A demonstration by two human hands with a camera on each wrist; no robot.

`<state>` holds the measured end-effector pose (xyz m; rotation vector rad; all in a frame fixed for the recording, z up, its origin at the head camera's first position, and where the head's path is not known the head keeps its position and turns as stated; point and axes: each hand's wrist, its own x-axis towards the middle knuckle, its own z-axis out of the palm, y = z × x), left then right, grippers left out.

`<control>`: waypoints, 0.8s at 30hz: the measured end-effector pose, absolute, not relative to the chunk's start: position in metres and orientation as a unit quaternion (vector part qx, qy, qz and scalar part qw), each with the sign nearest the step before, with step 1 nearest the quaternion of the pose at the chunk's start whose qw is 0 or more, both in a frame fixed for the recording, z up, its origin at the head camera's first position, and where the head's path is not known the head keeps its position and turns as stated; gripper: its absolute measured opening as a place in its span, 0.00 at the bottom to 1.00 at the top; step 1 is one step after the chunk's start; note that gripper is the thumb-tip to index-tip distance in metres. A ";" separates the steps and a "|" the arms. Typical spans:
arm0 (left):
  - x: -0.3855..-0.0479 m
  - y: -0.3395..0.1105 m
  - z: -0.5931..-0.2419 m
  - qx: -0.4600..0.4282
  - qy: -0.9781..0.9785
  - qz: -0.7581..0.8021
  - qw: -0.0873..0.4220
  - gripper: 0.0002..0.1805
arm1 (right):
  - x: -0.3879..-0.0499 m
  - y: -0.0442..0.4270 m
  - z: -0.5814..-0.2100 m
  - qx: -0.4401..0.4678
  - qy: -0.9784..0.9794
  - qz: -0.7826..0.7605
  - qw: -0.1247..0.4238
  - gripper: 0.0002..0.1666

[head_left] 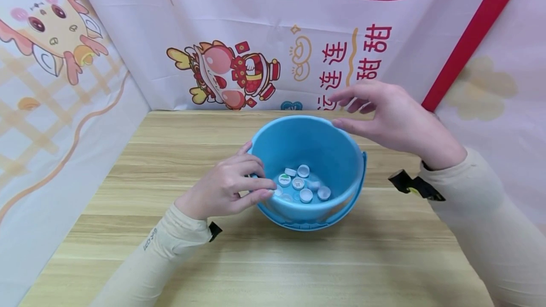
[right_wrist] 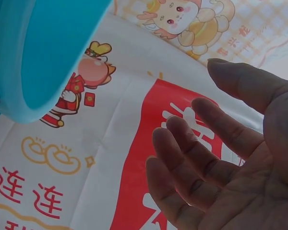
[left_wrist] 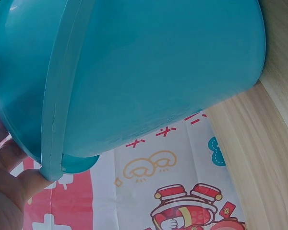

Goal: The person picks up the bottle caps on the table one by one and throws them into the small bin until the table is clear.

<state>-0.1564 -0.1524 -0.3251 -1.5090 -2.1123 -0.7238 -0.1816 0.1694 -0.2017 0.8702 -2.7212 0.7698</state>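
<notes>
A light-blue plastic bucket [head_left: 307, 141] stands on the wooden table, its mouth facing up. Several white bottle caps [head_left: 298, 183] lie on its bottom, one of them with green print. My left hand [head_left: 228, 184] grips the left side of the rim; in the left wrist view its thumb is on the outside, against the handle [left_wrist: 62, 96], and the fingers are partly hidden behind the rim. Apart from the bucket, above and beyond its right rim, my right hand [head_left: 392, 117] is raised with loosely bent fingers. Nothing is in its palm, as the right wrist view shows.
The bucket's handle hangs down around its front and right side. Under it is a light wooden tabletop [head_left: 170, 165]. Printed cloth [head_left: 256, 18] with red shapes and cartoon figures hangs behind the table and along both sides. Black straps [head_left: 415, 186] are on the wrists.
</notes>
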 end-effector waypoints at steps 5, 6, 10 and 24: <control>-0.156 -0.153 -0.325 -0.546 -0.764 -0.263 0.221 0.19 | -0.183 0.171 -0.202 0.297 -0.914 0.260 0.100 0.27; -0.156 -0.153 -0.325 -0.546 -0.764 -0.263 0.220 0.19 | -0.183 0.171 -0.202 0.297 -0.913 0.260 0.101 0.27; -0.156 -0.154 -0.325 -0.546 -0.765 -0.262 0.218 0.17 | -0.185 0.174 -0.204 0.297 -0.912 0.262 0.106 0.25; -0.155 -0.154 -0.324 -0.536 -0.774 -0.267 0.206 0.15 | -0.192 0.200 -0.227 0.228 -0.929 0.278 0.084 0.24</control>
